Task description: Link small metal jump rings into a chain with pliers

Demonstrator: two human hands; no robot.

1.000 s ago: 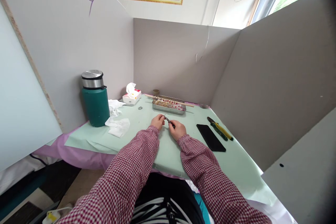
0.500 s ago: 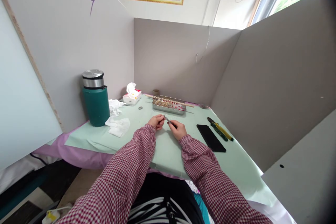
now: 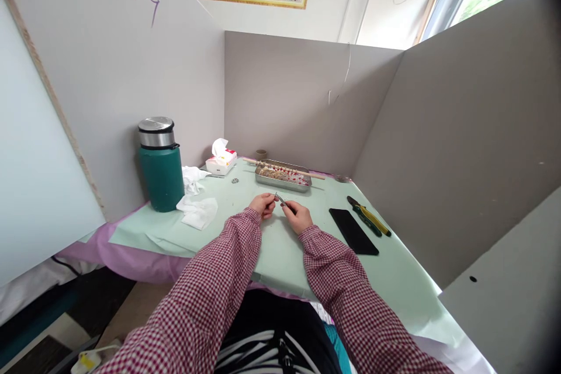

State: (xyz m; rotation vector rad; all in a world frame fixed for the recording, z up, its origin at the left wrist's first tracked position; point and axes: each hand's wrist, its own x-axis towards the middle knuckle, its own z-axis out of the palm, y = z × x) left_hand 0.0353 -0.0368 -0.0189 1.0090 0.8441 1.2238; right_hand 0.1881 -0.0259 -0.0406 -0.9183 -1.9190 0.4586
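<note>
Over the middle of the table my left hand (image 3: 263, 205) is closed in a pinch, its fingertips on something too small to make out. Facing it, my right hand (image 3: 298, 217) is closed around slim metal tweezers (image 3: 281, 199). Their tip points up and left, meeting the left fingertips or lying very close to them. Just behind both hands stands a metal tray (image 3: 280, 184) of small red, white and tan bits. A thin wooden stick (image 3: 316, 176) with small pieces along it rests across the tray.
To the right lie a black phone-like slab (image 3: 353, 231) and green-and-yellow pliers (image 3: 369, 217). A green flask (image 3: 161, 178) stands at left, near crumpled tissues (image 3: 198, 212) and a tissue pack (image 3: 221, 162). A small metallic item (image 3: 235, 180) sits left of the tray. Grey partitions (image 3: 289, 93) enclose the table.
The tweezers' tip has shifted very slightly at the left fingertips. Both hands keep nearly the same place and grip; the whole view has moved a touch.
</note>
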